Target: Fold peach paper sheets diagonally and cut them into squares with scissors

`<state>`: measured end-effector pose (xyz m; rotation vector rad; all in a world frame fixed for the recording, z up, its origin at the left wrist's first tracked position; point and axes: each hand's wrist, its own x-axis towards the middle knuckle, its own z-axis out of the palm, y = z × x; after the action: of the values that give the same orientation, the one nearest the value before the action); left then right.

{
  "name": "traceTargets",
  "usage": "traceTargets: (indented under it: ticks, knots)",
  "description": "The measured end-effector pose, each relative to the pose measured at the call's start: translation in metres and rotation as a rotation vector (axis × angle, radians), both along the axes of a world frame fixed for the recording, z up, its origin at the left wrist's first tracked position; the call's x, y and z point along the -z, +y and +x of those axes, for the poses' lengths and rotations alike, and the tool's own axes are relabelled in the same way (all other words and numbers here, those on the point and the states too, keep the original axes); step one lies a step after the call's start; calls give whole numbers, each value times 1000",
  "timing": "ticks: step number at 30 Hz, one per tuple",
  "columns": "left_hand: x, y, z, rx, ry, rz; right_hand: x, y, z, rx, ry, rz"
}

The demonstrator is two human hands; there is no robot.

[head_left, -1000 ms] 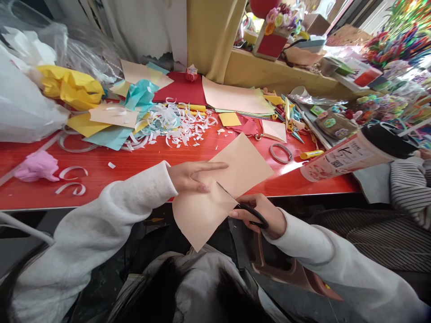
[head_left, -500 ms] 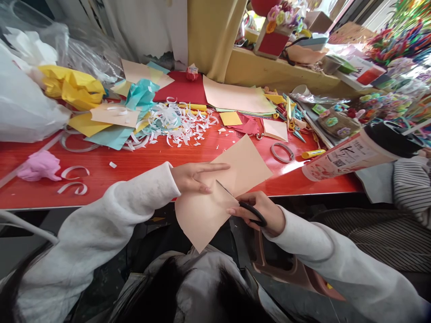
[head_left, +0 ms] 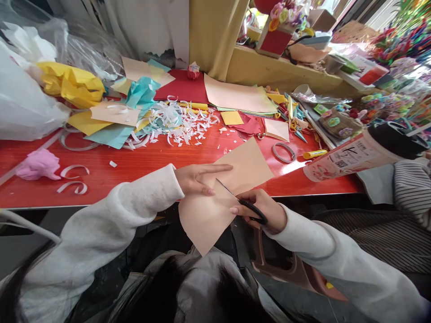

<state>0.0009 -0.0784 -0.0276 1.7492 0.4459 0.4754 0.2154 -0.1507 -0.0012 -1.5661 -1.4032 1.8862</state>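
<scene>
A pale peach sheet of paper [head_left: 208, 220] lies partly on the red table and hangs over its front edge. My left hand [head_left: 198, 178] holds the sheet from the left, index finger stretched across it and thumb lower down. My right hand [head_left: 264, 211] is closed round the black handles of a pair of scissors [head_left: 251, 210], at the right side of the sheet. The blades point up and left across the paper, their tip near my left thumb. A cut line is hard to make out. The sheet's lower part curls toward my lap.
White paper shreds [head_left: 171, 119] and coloured sheets [head_left: 116, 136] lie behind my left hand. A large cup [head_left: 350, 157] leans at the right, beside a tape ring [head_left: 283, 152]. Pink crumpled paper [head_left: 38, 164] sits at the left. A striped sleeve [head_left: 412, 188] shows far right.
The sheet and my left hand have shifted slightly right in the view. My right hand keeps hold of the scissors, with little change in their position.
</scene>
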Motion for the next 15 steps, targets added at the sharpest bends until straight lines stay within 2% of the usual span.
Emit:
traceTargets:
  ticks: [10, 15]
  knots:
    - [0, -3, 3, 2, -23, -43, -1, 0, 0, -28, -2, 22]
    - [0, -5, 5, -4, -46, -161, -5, 2, -4, 16, 6, 8]
